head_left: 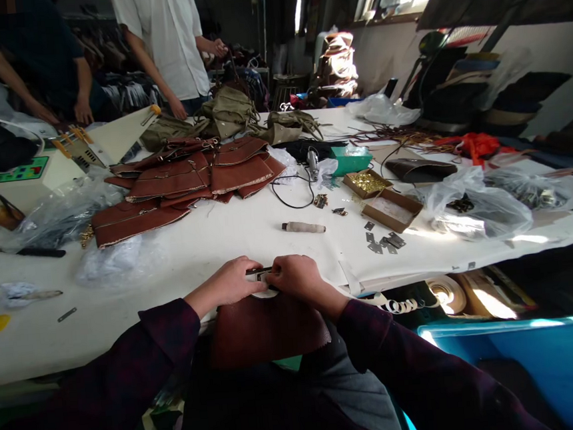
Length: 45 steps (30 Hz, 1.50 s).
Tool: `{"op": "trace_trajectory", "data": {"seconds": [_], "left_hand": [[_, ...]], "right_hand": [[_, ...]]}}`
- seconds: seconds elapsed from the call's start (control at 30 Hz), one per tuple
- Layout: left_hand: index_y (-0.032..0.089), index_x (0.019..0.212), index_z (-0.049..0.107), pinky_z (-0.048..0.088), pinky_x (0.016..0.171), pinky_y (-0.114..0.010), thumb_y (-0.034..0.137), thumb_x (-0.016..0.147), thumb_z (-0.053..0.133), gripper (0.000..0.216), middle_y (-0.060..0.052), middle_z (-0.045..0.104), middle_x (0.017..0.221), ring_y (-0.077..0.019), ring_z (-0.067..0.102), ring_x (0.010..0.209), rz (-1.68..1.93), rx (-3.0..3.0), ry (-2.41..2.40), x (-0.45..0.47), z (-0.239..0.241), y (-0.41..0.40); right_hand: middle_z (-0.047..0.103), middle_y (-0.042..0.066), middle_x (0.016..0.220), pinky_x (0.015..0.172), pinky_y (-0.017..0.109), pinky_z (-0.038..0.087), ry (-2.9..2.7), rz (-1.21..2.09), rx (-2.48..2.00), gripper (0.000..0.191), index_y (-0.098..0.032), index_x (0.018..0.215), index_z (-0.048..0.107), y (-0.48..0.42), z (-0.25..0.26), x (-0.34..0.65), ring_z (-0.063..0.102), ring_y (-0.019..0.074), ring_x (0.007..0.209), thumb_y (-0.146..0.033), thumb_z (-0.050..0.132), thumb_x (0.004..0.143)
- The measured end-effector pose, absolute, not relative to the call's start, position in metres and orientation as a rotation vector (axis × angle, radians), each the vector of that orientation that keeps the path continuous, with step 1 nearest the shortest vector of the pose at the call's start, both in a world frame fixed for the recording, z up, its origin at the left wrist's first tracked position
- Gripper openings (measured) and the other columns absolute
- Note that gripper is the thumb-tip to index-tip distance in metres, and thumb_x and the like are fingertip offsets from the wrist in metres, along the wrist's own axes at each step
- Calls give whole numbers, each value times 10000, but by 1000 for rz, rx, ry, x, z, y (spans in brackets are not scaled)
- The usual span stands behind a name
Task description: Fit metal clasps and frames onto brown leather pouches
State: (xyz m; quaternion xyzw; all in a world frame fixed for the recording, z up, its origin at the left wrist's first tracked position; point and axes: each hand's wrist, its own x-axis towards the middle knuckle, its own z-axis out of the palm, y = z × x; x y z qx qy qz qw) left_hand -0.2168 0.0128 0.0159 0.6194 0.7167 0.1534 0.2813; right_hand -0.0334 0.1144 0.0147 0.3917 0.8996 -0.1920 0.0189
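A brown leather piece (271, 330) hangs from the table's front edge over my lap, its upper end between my hands. My left hand (229, 283) is closed on that end from the left. Opposite it, my right hand (297, 277) has curled fingers pressed on the same end. Between the fingertips shows a small pale part with a dark slot; I cannot make out its kind. Just beyond my hands lies a tool handle wrapped in pale tape (305, 227). Small metal plates (384, 243) are scattered to the right of it.
Stacked brown leather pieces (177, 177) lie at the back left, near olive bags (230, 109). Open cardboard boxes (391, 209) and plastic bags (476, 205) stand on the right. Two people stand across the table. A blue bin (529, 354) sits at lower right.
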Motion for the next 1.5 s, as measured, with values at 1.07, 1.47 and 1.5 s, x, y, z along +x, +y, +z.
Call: {"op": "trace_trajectory", "data": {"seconds": [1.07,1.47,1.5], "left_hand": [[217,956,798,486,694,-332,472,724,783,345,-85,824,954,-317,746,891,184,1689,1910,-201,20,43],[306,1012,824,521,797,-419,357,769,721,269,-121,844,1070,-410,776,1050,140,1782,1986,-177,19,31],[293,983,817,515,790,-420,364,767,719,247,-128,842,1048,-414,775,1033,141,1794,1984,-176,19,31]], "right_hand": [[838,117,1076,764,332,511,2763,-541,1029,250,-247,1051,851,114,46,-28,787,320,1000,-312,673,887],[833,117,1024,878,369,498,2877,-451,724,233,-200,1093,831,99,65,-12,767,297,946,-201,678,917],[832,88,996,841,340,495,2865,-522,641,201,-211,1075,833,94,75,-6,756,268,906,-222,700,925]]}}
